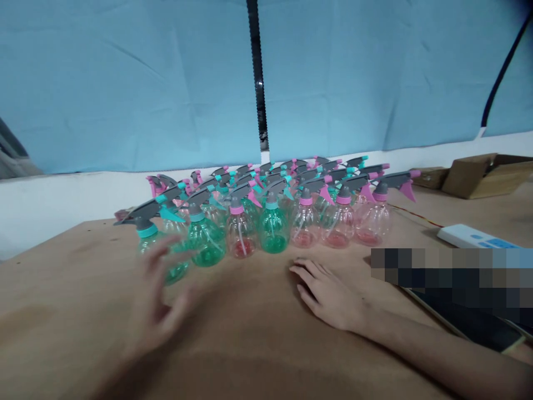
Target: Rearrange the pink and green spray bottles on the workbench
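Note:
Several spray bottles stand upright in rows on the wooden table (250, 322), some green with turquoise collars and triggers, others pink. My left hand (160, 300) is blurred, its fingers and thumb apart, in front of the leftmost green spray bottle (147, 240) and partly covering it. Whether the fingertips touch that bottle, I cannot tell. Beside it are another green spray bottle (207, 241) and a pink-collared one (241, 236). My right hand (328, 294) lies palm down on the table with fingers stretched out, in front of the pink spray bottles (306, 225), holding nothing.
At the right are an open cardboard box (468, 175) and a white power strip (474, 236) with blue sockets. A dark flat object (470, 319) lies by my right forearm, partly pixelated. Behind the bottles hangs a blue cloth (166, 83) with a black strip.

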Available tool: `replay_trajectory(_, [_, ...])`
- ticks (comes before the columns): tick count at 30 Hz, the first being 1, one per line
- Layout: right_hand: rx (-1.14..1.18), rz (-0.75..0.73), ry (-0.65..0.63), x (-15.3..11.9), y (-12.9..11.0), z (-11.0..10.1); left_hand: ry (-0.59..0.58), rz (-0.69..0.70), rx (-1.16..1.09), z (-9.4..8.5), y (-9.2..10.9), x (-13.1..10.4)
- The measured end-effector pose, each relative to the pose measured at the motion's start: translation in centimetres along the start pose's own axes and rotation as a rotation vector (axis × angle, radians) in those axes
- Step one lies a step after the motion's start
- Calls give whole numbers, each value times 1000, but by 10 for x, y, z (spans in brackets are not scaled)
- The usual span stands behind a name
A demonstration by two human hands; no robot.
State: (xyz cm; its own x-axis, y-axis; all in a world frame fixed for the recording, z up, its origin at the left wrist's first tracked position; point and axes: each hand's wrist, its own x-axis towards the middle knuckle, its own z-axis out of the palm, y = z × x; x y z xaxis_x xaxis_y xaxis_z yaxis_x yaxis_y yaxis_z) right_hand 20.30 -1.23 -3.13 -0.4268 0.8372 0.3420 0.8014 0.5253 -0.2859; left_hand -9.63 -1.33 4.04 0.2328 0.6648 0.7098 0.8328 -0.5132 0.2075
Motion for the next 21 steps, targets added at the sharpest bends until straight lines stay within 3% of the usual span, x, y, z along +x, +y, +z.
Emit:
replay_trajectory(2, [-5, -10, -19, 0, 0, -1, -325, 267, -38, 24, 26, -6])
replay_trajectory(4, [-5, -17, -34, 0, -1, -3, -563, 314, -42, 51, 41, -7])
replay_trajectory(7, [-2, -24, -36, 1, 0, -4, -758, 271, -65, 82, 49, -2])
replay_trajectory(10, [-5, -32, -17, 1, 0, -3, -821, 275, -84, 93, 52, 6])
replay_trajectory(21, [2, -40, -6, -1, 4, -1, -812, 283, -68, 92, 56, 7])
